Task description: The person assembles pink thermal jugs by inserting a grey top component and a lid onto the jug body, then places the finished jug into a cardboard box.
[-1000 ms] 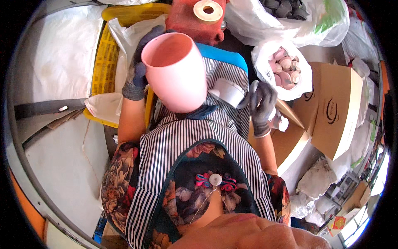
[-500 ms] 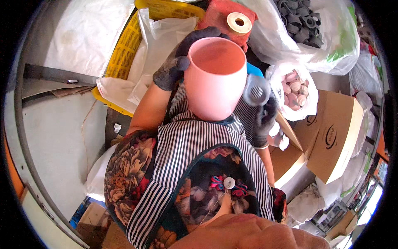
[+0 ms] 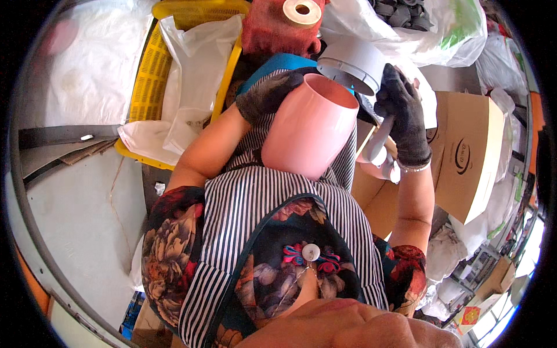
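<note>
A pink rounded pot [image 3: 307,130], hollow with a wide mouth, leans against my striped apron, its opening tilted up and to the right. My left hand [image 3: 270,97], in a dark glove, is closed on the pot's upper left side. Just above the mouth is a light grey ring-shaped collar [image 3: 354,58], tilted and apart from the rim. My right hand [image 3: 404,113], also gloved, grips the collar's right edge with its fingers. Below those fingers shows a grey elongated piece [image 3: 380,139]; whether the same hand holds it is unclear.
A yellow basket [image 3: 145,87] lined with white sheeting stands at left. A roll of tape [image 3: 302,10] lies on red cloth [image 3: 264,29] at the top. Grey parts [image 3: 400,14] fill a plastic bag at upper right. An open cardboard box [image 3: 470,156] is at right.
The pot has tilted to the right and moved slightly down. My right hand has risen, and the grey collar now shows near the pot's mouth. The view has shifted a little.
</note>
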### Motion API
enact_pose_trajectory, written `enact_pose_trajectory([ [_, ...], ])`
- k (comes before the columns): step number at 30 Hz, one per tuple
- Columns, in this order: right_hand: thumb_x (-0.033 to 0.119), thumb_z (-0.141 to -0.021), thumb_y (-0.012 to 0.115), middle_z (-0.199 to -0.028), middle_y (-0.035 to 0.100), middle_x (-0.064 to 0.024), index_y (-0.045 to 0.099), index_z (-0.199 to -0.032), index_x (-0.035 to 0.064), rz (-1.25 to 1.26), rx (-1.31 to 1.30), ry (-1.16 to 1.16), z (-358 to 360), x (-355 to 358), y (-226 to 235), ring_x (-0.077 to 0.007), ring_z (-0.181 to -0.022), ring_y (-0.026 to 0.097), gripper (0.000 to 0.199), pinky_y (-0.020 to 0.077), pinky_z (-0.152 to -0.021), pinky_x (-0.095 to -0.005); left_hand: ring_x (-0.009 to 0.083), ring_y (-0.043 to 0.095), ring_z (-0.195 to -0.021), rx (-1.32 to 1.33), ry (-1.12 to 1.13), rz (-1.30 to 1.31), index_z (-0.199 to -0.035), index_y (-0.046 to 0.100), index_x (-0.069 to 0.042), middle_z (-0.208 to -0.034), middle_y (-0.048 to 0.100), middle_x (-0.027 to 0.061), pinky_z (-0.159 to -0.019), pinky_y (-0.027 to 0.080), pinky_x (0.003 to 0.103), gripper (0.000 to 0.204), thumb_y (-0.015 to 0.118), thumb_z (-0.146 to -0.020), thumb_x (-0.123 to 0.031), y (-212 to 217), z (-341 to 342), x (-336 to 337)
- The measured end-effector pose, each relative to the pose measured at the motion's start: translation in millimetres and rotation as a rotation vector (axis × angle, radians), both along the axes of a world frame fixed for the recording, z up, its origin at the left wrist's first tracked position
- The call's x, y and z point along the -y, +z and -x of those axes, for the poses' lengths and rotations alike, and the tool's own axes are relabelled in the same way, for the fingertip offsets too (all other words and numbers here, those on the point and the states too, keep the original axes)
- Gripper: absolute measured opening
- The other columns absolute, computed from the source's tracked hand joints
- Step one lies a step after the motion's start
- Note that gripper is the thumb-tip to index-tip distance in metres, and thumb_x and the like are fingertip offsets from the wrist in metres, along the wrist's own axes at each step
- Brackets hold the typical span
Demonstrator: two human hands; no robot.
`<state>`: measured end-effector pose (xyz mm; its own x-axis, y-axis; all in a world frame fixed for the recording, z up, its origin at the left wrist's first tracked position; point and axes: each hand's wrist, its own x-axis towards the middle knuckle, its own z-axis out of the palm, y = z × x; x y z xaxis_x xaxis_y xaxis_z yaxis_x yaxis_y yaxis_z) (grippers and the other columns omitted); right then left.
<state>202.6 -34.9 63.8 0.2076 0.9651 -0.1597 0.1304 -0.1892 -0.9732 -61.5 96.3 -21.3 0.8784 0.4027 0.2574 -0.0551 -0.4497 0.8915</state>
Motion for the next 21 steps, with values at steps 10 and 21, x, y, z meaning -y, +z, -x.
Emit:
enact_pose_trajectory([
  [10, 0.034, -0.106, 0.058, -0.082, 0.059, 0.0066, 0.065, -0.125, 0.0062, 0.133, -0.248, -0.181, 15, -15, -22, -0.0022, -0.062, 0.048, 0.034, 0.0353, -0.052, -0.0182, 0.0226, 0.046, -0.141, 0.049, 0.124, 0.248, -0.150, 0.046, -0.003, -0.153, 0.050, 0.0124, -0.122, 0.031, 0.037, 0.047, 0.040, -0.111, -0.029, -101, 8, 13],
  [21, 0.028, -0.106, 0.059, -0.090, 0.066, 0.0027, 0.064, -0.129, 0.0008, 0.016, 0.077, -0.109, 12, -16, -37, -0.0033, -0.069, 0.056, 0.036, 0.0423, -0.057, -0.0183, 0.0242, 0.044, -0.144, -0.023, 0.138, 0.028, -0.154, 0.041, -0.006, -0.158, 0.045, 0.0117, -0.123, 0.032, 0.037, 0.047, 0.041, -0.109, -0.020, -92, 6, 5],
])
